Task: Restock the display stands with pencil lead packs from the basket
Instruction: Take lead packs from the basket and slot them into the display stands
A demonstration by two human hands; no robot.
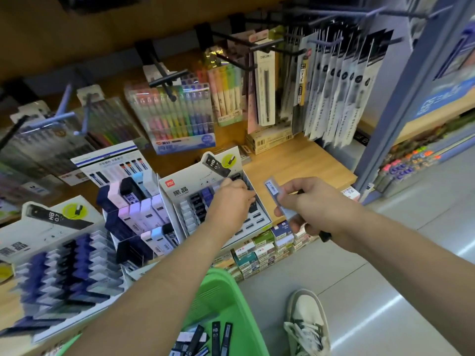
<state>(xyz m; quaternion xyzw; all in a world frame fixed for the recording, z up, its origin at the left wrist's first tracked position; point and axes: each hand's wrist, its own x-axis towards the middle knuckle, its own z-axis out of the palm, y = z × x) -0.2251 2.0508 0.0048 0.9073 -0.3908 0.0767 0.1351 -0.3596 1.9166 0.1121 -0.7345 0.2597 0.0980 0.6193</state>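
Note:
My left hand [232, 199] reaches into the right display stand [180, 187], a white cardboard stand with rows of black, blue and white lead packs; its fingers are curled down into the far right slots, and what they hold is hidden. Just right of that stand, my right hand [305, 201] grips several lead packs; a pale blue-grey pack [273, 192] sticks up from the fingers and a dark one pokes out below the wrist. The green basket [239, 299] sits below my arms with several black and white packs [217, 335] in it.
Two more lead stands stand to the left: a tall one [138, 211] with pastel packs and a low one [64, 265] full of blue packs. Pen sets hang on hooks [177, 114] above the wooden shelf [303, 163]. Small boxes [267, 246] line the shelf below. My shoe [307, 322] is on the floor.

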